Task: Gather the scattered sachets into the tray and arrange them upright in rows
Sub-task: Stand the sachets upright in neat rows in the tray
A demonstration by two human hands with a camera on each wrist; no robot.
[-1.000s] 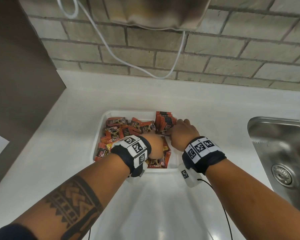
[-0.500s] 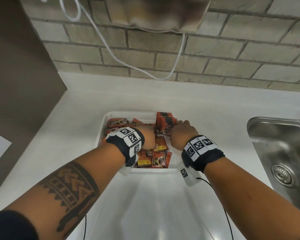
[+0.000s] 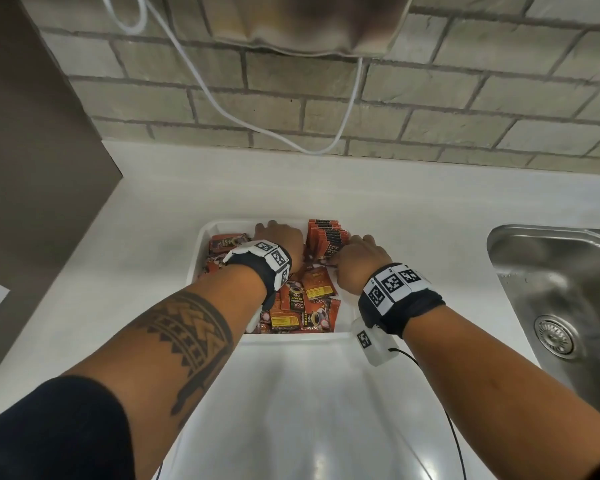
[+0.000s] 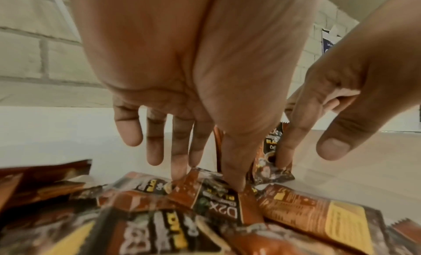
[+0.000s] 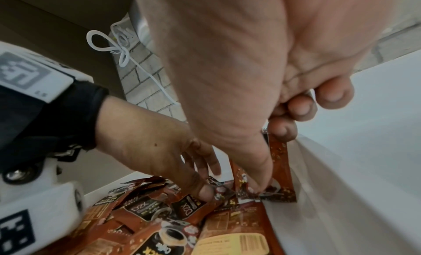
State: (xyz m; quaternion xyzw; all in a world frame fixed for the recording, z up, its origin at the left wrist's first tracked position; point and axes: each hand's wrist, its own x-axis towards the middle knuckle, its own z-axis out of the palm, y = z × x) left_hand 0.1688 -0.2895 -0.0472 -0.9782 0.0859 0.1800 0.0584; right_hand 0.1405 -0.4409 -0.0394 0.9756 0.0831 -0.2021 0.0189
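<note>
A white tray on the counter holds orange-brown coffee sachets. Several sachets stand upright in a row at the tray's far right. My right hand grips that row, thumb on the front sachet and fingers curled over its top. Loose sachets lie flat across the rest of the tray. My left hand reaches down at the far middle. Its thumb and fingertips pinch the raised edge of a loose sachet.
A steel sink lies to the right. A brick wall with a hanging white cable is behind, and a brown panel stands on the left. A glossy white surface sits just in front of the tray.
My left hand has moved from the tray's near middle to its far middle, uncovering the flat sachets near the front. The right hand has stayed on the upright row.
</note>
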